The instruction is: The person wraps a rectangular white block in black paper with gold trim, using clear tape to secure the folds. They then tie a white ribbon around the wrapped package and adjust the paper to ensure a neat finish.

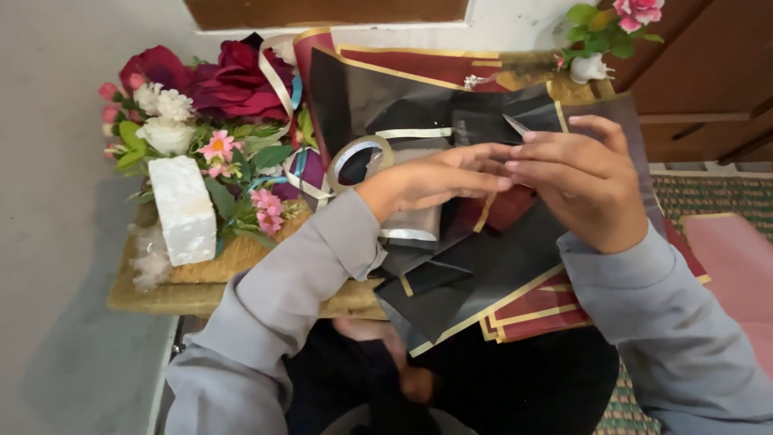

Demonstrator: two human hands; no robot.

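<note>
1. The left hand (427, 181) and right hand (584, 181) meet fingertip to fingertip over a black wrapping sheet with gold edge (483, 274).
2. Right fingers pinch a small pointed piece (515, 125); left fingers close on the same spot.
3. A tape roll (358, 157) lies just left of the left hand.
4. Artificial flowers (209, 97) and a white foam block (183, 209) sit farther left of the roll.

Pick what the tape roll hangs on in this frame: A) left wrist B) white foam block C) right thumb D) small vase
A: the tape roll circles the left hand at the wrist, while both hands' fingers meet over the black wrapping sheet.
</note>
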